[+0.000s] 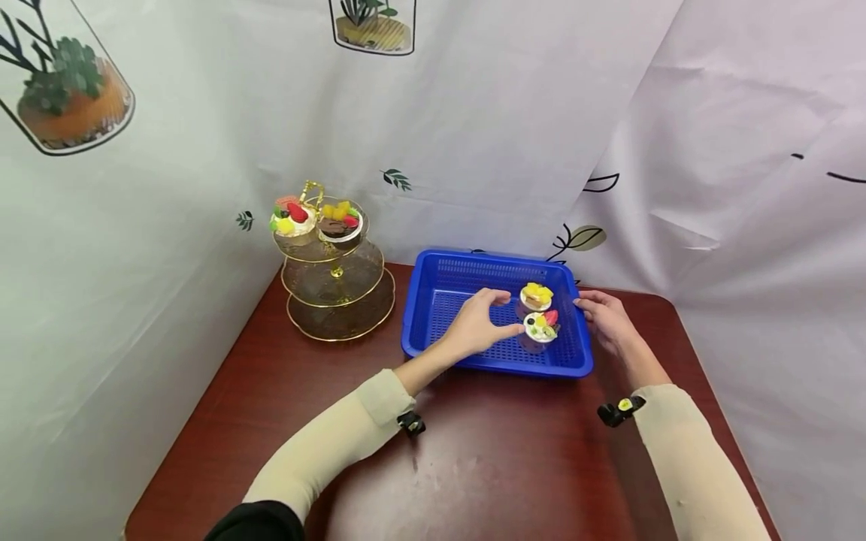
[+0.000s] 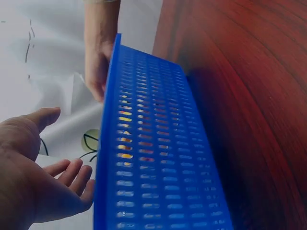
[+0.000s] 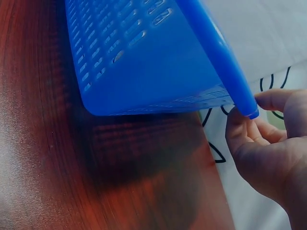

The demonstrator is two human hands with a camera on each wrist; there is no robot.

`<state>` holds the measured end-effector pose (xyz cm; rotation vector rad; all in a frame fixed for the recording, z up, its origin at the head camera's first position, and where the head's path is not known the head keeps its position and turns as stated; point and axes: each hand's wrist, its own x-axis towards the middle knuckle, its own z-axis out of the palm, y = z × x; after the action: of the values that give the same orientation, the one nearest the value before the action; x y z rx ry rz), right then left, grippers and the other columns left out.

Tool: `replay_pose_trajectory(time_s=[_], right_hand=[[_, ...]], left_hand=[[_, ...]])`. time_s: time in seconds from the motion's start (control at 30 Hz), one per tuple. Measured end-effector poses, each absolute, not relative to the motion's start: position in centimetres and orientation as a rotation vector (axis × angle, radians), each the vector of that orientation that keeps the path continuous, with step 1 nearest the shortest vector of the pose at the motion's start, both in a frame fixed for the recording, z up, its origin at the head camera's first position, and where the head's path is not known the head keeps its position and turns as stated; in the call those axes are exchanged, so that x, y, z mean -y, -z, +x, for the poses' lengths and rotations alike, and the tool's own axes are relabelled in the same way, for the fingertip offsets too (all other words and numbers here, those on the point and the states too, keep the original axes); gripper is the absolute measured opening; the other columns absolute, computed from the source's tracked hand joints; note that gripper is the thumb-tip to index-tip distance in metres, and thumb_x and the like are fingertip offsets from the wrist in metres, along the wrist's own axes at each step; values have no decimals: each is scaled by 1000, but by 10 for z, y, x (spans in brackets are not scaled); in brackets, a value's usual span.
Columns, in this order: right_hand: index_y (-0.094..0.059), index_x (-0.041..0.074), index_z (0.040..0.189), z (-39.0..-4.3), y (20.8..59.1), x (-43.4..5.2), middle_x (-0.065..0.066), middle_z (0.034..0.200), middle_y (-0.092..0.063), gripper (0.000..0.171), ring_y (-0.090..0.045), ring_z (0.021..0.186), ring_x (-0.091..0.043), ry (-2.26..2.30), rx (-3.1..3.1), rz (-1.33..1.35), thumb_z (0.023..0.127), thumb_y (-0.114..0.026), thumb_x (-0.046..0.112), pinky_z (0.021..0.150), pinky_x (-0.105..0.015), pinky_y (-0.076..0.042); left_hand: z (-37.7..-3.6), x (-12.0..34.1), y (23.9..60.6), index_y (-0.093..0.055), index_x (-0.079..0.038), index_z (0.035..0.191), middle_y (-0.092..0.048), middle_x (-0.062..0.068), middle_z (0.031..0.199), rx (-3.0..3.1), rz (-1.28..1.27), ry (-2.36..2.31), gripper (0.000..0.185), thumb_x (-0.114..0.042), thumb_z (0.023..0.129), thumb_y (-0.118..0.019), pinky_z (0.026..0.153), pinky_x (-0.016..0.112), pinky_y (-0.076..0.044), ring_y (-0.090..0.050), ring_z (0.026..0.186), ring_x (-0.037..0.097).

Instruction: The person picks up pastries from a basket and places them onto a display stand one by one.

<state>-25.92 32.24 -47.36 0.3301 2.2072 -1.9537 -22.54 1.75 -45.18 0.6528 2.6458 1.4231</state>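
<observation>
A blue perforated basket [image 1: 492, 366] stands on the red-brown table. It holds two cupcakes: one topped with yellow fruit [image 1: 537, 295] and one with white cream and a strawberry [image 1: 542, 327]. My left hand [image 1: 482, 323] reaches into the basket with its fingers spread and holds nothing; its thumb lies close to the cream cupcake. In the left wrist view this hand [image 2: 41, 167] is open beside the basket wall [image 2: 158, 158]. My right hand [image 1: 604, 315] rests against the basket's right rim. In the right wrist view its fingertips [image 3: 240, 125] touch the rim's corner [image 3: 242, 103].
A gold three-tier stand [image 1: 336, 282] stands at the back left. Its top tier carries two cupcakes [image 1: 293, 216] [image 1: 340, 222]. White printed sheets hang close behind and on both sides. Bare table [image 1: 487, 466] lies in front of the basket.
</observation>
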Motion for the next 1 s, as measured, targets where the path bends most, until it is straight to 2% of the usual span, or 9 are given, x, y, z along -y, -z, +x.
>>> replay_pose_trajectory(time_s=[0.17,0.3,0.6,0.77,1.0], right_hand=[[-47,-3,147,-264,468,-325,7,99,-68,50,-68,85,-7,1937,-2218,365,109,-62,26,75,-25,-61],[-42,-5,152,-267,465,-325,7,101,-66,57,-67,86,-7,1887,-2239,365,109,-61,28,75,-25,-60],[-43,-3,151,-273,464,-325,3,108,-63,56,-66,89,-8,1789,-2305,369,109,-62,29,76,-25,-60],[-42,-3,153,-276,468,-322,2,111,-62,57,-66,88,-7,1787,-2310,377,109,-62,28,75,-25,-60],[-41,-3,154,-277,468,-317,-8,120,-59,57,-64,88,-9,1735,-2343,380,109,-60,27,74,-27,-60]], left_hand=[[-227,-34,458,-61,-3,143,-63,13,138,-2647,676,-1352,68,-39,91,-86,108,36,-49,-59,130,27],[-228,-45,468,-61,-4,143,-64,10,136,-2659,660,-1315,68,-39,90,-86,107,34,-49,-60,129,26],[-236,-67,471,-61,-3,141,-63,8,132,-2685,644,-1200,72,-44,88,-88,101,29,-50,-61,121,20],[-247,-75,471,-64,-6,142,-63,9,131,-2671,687,-1180,70,-40,86,-89,96,27,-50,-60,116,18],[-256,-86,481,-67,-10,141,-65,8,129,-2696,643,-1173,67,-36,84,-92,95,26,-50,-60,114,17]])
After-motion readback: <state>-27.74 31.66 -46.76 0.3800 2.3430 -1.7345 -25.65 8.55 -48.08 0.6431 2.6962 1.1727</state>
